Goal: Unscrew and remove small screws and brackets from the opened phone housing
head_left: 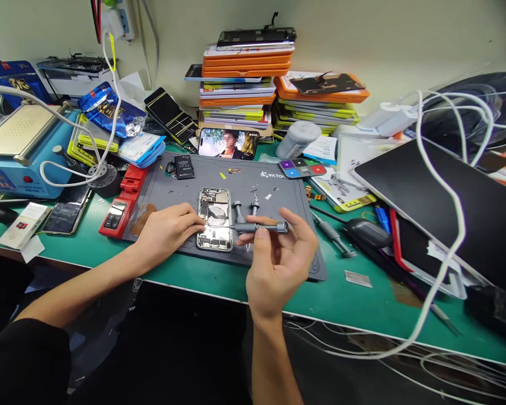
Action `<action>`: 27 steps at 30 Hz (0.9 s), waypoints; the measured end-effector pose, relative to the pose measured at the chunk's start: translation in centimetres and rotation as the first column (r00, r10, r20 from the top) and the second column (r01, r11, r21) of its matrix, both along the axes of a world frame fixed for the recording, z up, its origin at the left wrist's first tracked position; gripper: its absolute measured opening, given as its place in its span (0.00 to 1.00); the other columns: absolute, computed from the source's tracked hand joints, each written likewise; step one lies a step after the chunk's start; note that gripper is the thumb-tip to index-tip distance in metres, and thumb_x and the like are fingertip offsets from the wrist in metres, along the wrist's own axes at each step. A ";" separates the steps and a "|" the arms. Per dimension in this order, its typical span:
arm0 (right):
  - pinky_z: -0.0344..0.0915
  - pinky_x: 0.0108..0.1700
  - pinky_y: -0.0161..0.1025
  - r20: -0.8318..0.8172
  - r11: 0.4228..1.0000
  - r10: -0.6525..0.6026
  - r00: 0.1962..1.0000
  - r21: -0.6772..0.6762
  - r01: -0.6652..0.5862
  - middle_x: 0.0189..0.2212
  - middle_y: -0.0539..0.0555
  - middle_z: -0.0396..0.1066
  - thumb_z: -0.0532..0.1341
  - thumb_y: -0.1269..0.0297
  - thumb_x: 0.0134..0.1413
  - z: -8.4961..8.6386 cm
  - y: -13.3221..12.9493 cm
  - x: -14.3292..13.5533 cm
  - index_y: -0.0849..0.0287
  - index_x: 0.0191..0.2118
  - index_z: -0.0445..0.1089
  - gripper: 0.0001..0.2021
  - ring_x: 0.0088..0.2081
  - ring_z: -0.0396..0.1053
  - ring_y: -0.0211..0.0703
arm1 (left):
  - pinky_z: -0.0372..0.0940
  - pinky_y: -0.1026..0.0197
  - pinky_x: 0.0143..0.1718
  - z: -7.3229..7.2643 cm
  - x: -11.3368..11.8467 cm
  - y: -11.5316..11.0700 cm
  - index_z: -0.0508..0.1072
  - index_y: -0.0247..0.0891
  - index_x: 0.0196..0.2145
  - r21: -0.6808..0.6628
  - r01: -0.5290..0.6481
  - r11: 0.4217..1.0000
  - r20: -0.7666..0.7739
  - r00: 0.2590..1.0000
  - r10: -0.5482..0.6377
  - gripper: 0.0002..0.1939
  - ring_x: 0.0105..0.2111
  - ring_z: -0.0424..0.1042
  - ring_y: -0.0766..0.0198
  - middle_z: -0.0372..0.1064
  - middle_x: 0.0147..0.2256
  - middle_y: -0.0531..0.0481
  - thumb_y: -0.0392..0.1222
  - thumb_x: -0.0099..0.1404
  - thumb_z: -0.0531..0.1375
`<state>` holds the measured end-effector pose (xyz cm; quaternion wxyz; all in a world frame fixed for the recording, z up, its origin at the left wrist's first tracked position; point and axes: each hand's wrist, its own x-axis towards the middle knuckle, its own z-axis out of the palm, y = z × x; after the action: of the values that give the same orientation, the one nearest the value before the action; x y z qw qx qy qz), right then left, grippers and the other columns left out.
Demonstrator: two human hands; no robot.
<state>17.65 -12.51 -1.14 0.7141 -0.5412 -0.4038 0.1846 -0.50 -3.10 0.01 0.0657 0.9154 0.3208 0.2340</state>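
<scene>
An opened phone (214, 219) lies on the grey work mat (177, 197), its inner parts bare. My right hand (278, 253) holds a grey screwdriver (263, 227) nearly level, its tip pointing left at the phone's middle. My left hand (168, 228) rests on the mat with its fingertips at the phone's left edge; the fingers are bent together, and whether something small is between them is hidden. Two more grey screwdrivers (237, 208) stand or lean just behind my right fingers. Small loose parts (268, 197) lie on the mat nearby.
A red device (124, 202) borders the mat's left side. Behind, a phone (228, 144) shows a video, beside a white jar (298, 139). Stacked orange boxes (247, 64) stand at the wall. A white cable (441, 270) loops across the right, over a dark laptop-like panel (442, 197).
</scene>
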 end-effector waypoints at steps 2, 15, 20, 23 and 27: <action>0.77 0.35 0.45 0.006 1.000 -0.008 1.000 -0.003 0.008 0.44 0.54 0.78 0.60 0.66 0.71 0.0 0.0 -0.1 0.47 0.59 0.66 0.15 0.30 0.77 0.40 | 0.67 0.64 0.37 0.2 -0.1 -0.4 0.80 0.37 0.44 0.035 0.001 0.999 0.020 1.000 -0.002 0.13 0.39 0.79 0.65 0.79 0.41 0.51 0.44 0.81 0.57; 0.77 0.37 0.38 0.056 0.948 0.318 0.947 -0.038 -0.316 0.44 0.51 0.78 0.61 0.65 0.69 3.0 3.9 1.6 0.51 0.50 0.67 0.07 0.32 0.77 0.35 | 0.48 0.57 0.20 0.2 -0.8 -0.4 0.69 0.38 0.34 0.336 0.333 0.881 -0.288 0.927 -0.240 0.24 0.19 0.70 0.62 0.70 0.23 0.54 0.57 0.82 0.50; 0.79 0.44 0.41 0.097 0.834 0.548 0.831 -0.136 -0.534 0.48 0.52 0.78 0.60 0.63 0.70 3.1 8.5 1.5 0.51 0.47 0.65 0.04 0.36 0.79 0.35 | 0.44 0.60 0.20 0.3 -0.3 1.2 0.67 0.38 0.37 0.215 0.370 0.904 -0.326 0.900 -0.290 0.24 0.19 0.72 0.61 0.73 0.24 0.53 0.59 0.83 0.47; 0.78 0.49 0.43 0.152 0.806 0.588 0.794 -0.183 -0.562 0.50 0.53 0.78 0.59 0.62 0.71 2.1 9.8 1.5 0.52 0.47 0.65 0.03 0.39 0.80 0.36 | 0.44 0.61 0.20 0.2 -0.2 1.5 0.67 0.39 0.37 0.200 0.357 0.913 -0.327 0.902 -0.281 0.24 0.18 0.73 0.60 0.73 0.22 0.53 0.59 0.82 0.48; 0.79 0.49 0.43 0.234 0.779 0.627 0.743 -0.208 -0.591 0.50 0.54 0.78 0.58 0.62 0.72 1.8 9.9 2.1 0.53 0.47 0.65 0.03 0.39 0.80 0.36 | 0.44 0.61 0.19 -0.3 -0.1 1.4 0.67 0.39 0.36 0.252 0.344 0.904 -0.290 0.919 -0.268 0.22 0.17 0.73 0.60 0.73 0.21 0.53 0.56 0.82 0.49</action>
<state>19.77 -2.58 0.64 0.5133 -0.4422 -0.6469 0.3501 -0.61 -1.70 -0.33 -0.0776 0.9758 0.1387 0.1501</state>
